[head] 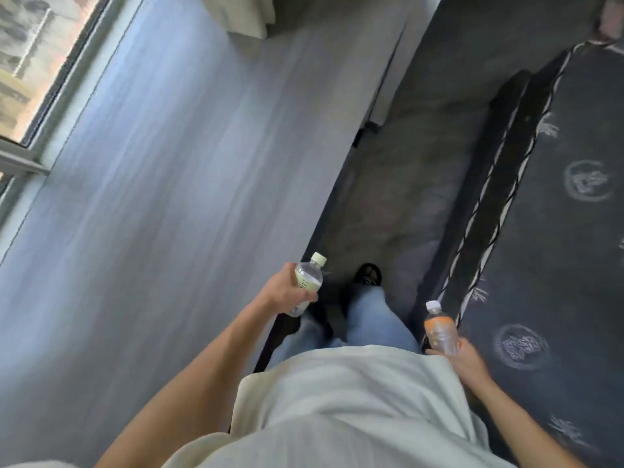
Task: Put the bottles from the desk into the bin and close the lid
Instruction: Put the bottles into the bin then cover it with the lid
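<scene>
My left hand (282,289) grips a clear plastic bottle with a pale green label and a pale cap (308,281), held above the desk's right edge. My right hand (464,358) grips a clear bottle with an orange label and white cap (440,328), held low beside my right hip. Both bottles point up and away from me. No bin is in view. The whole picture is tilted and blurred.
A long grey desk top (175,197) fills the left side, with a window (30,72) beyond it. A narrow strip of floor (398,184) runs between the desk and a dark patterned bed (567,231) on the right. My legs and a black shoe (368,274) stand in that strip.
</scene>
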### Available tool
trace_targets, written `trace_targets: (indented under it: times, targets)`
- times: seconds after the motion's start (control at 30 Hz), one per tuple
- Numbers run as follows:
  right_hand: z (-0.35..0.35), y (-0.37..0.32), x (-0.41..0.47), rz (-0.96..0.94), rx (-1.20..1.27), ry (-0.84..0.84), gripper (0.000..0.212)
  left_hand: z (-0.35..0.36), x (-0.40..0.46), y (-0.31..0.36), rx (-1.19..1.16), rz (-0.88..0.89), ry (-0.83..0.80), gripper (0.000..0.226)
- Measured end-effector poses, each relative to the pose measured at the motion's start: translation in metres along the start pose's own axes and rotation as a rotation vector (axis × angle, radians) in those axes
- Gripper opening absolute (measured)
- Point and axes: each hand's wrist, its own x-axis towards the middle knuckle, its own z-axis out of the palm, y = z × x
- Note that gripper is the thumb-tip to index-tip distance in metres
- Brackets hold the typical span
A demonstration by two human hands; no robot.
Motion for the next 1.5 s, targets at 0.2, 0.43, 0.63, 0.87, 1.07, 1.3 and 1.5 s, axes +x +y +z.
trace_targets:
  times: [0.2,0.43,0.63,0.87,1.07,1.3,1.5]
  targets:
    - [-0.045,0.016,0.032,0.061,0.219,-0.038,0.027,0.015,0.052,0.084,0.21,0.1,-0.053,0.049]
    - [-0.12,-0.037,0.085,0.01,0.316,0.067,0.044,0.025,0.086,0.128,0.329,0.075,-0.043,0.049]
    - [-0.195,-0.118,0.138,-0.087,0.298,0.134,0.042,0.013,0.114,0.155,0.363,-0.126,-0.06,0.029]
    - [-0.262,-0.181,0.177,-0.077,0.283,0.144,0.049,-0.005,0.171,0.235,0.313,-0.154,-0.07,0.027]
    - [-0.287,-0.18,0.201,0.085,0.441,0.122,0.037,-0.007,0.238,0.363,0.432,-0.094,-0.1,0.031]
    - [-0.332,-0.17,0.231,0.218,0.381,0.094,0.049,0.011,0.319,0.539,0.41,0.025,-0.095,0.037]
    - [-0.415,-0.197,0.289,0.19,0.405,0.062,0.04,0.023,0.38,0.647,0.382,0.085,-0.089,0.056]
